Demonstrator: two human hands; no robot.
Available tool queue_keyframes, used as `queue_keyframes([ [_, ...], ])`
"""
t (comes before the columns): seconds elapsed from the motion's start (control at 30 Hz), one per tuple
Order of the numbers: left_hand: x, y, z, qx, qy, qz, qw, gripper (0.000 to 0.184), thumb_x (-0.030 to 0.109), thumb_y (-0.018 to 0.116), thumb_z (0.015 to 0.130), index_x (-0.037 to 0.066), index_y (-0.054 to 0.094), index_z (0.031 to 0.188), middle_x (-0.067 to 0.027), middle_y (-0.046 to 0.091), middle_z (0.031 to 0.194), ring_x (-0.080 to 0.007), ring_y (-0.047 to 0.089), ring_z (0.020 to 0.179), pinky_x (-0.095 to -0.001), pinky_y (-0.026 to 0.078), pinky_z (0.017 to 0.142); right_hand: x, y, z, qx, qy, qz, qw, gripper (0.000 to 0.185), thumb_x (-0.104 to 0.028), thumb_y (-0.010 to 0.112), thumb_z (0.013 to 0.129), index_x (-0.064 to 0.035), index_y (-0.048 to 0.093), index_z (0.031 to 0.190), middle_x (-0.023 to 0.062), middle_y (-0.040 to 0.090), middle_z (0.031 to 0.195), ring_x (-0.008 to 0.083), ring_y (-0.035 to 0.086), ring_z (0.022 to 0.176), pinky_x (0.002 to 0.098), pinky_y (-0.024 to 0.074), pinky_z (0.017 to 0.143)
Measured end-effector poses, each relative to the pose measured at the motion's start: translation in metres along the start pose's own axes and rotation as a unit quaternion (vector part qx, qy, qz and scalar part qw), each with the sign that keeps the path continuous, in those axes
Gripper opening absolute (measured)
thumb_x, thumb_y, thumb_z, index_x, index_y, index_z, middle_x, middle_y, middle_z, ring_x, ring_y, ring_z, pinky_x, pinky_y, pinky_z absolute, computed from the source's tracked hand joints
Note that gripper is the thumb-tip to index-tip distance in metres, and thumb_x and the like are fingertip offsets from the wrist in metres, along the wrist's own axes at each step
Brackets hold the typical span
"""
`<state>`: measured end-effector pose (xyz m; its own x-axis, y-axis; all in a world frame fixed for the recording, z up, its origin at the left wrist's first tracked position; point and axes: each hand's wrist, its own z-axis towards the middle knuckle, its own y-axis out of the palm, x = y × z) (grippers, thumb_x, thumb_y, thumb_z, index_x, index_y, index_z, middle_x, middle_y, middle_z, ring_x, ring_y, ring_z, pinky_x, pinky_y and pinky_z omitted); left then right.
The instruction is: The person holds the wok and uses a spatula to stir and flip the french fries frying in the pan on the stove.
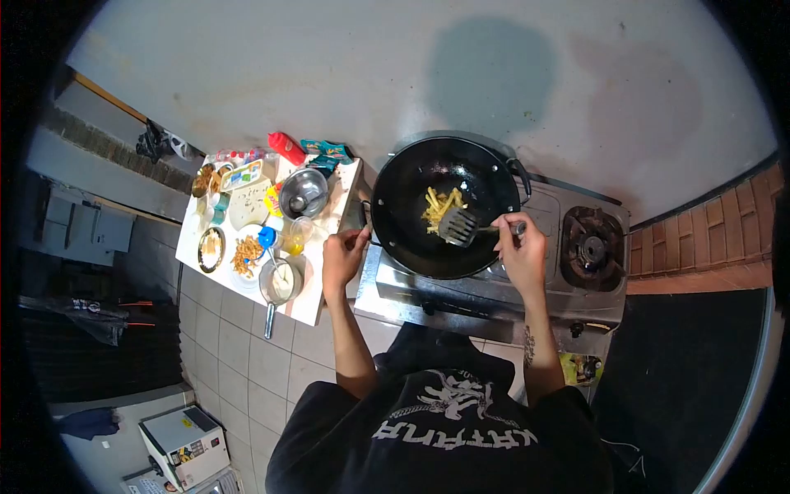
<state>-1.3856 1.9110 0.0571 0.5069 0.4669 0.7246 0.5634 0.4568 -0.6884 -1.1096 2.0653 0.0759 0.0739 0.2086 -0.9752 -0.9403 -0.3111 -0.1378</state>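
A black wok (411, 185) sits on the left burner of a steel gas stove (395, 292). Yellow strips of food that look like fries (442, 202) lie together in its middle. My right hand (523, 251) is closed around the handle of a slotted turner (458, 226), whose head rests in the wok against the strips. At the wok's left side, my left hand (344, 259) pinches the loop handle there, with the fingertips partly hiding it. The opposite loop handle (520, 174) is free.
Left of the stove, a side table (309, 303) carries a steel bowl (304, 193), a saucepan (281, 280) with pale contents, a plate of brown pieces (246, 255) and a red squeeze bottle (285, 148). A second burner (591, 249) is on the right. A wall stands behind.
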Motion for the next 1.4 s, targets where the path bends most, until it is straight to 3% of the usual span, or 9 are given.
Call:
queue_keyframes([
  [0.23, -0.006, 0.003, -0.007, -0.005, -0.009, -0.019, 1.0, 0.04, 0.033, 0.068, 0.091, -0.006, 0.071, 0.097, -0.0179, 0.072, 0.083, -0.022, 0.071, 0.08, -0.0326, 0.052, 0.073, 0.003, 0.006, -0.007, 0.029, -0.002, 0.018, 0.999, 0.008, -0.004, 0.06, 0.094, 0.0037, 0.059, 0.092, 0.0094, 0.07, 0.082, 0.0091, 0.061, 0.057, 0.0236, 0.0498, 0.051],
  [0.57, 0.0, 0.007, -0.01, 0.024, 0.0, -0.03, 0.999, 0.042, 0.035, 0.068, 0.091, -0.006, 0.071, 0.096, -0.0199, 0.071, 0.078, -0.0251, 0.07, 0.073, -0.0343, 0.052, 0.07, 0.01, -0.005, -0.02, 0.048, 0.006, -0.002, 0.999, 0.01, -0.006, 0.061, 0.094, 0.0035, 0.058, 0.093, 0.0107, 0.07, 0.082, 0.0092, 0.06, 0.054, 0.0242, 0.0467, 0.047],
  [0.7, -0.005, 0.009, -0.011, 0.033, 0.001, -0.025, 0.999, 0.04, 0.033, 0.067, 0.091, -0.006, 0.071, 0.096, -0.0191, 0.071, 0.077, -0.0242, 0.069, 0.071, -0.0335, 0.051, 0.068, 0.008, -0.006, -0.023, 0.042, 0.014, -0.009, 0.999, 0.011, -0.006, 0.061, 0.094, 0.0039, 0.058, 0.092, 0.0109, 0.071, 0.082, 0.0092, 0.06, 0.053, 0.0243, 0.0467, 0.048],
  [0.8, -0.013, 0.013, -0.011, 0.057, 0.003, -0.028, 0.998, 0.035, 0.03, 0.069, 0.09, -0.005, 0.072, 0.093, -0.0148, 0.069, 0.069, -0.0174, 0.065, 0.062, -0.0317, 0.05, 0.061, 0.005, -0.002, -0.025, 0.044, -0.006, -0.011, 0.999, 0.011, -0.006, 0.061, 0.094, 0.0039, 0.058, 0.091, 0.0106, 0.071, 0.082, 0.0092, 0.06, 0.053, 0.024, 0.0458, 0.047],
  [0.93, -0.008, 0.011, -0.011, 0.069, 0.028, -0.03, 0.997, 0.035, 0.029, 0.069, 0.09, -0.005, 0.071, 0.094, -0.0147, 0.069, 0.069, -0.0168, 0.064, 0.06, -0.032, 0.049, 0.061, 0.004, 0.001, -0.024, 0.062, 0.002, 0.007, 0.998, 0.012, -0.007, 0.061, 0.095, 0.0037, 0.058, 0.09, 0.0096, 0.07, 0.08, 0.0091, 0.06, 0.053, 0.0234, 0.0452, 0.047],
  [1.4, -0.009, 0.005, 0.004, 0.089, -0.014, -0.04, 0.995, 0.035, 0.031, 0.074, 0.087, -0.004, 0.072, 0.091, -0.0106, 0.064, 0.063, -0.0145, 0.057, 0.056, -0.0304, 0.046, 0.056, 0.008, 0.009, -0.01, 0.052, 0.0, -0.012, 0.999, 0.01, -0.006, 0.061, 0.094, 0.0032, 0.059, 0.091, 0.0078, 0.069, 0.076, 0.0075, 0.059, 0.054, 0.0238, 0.0478, 0.049],
])
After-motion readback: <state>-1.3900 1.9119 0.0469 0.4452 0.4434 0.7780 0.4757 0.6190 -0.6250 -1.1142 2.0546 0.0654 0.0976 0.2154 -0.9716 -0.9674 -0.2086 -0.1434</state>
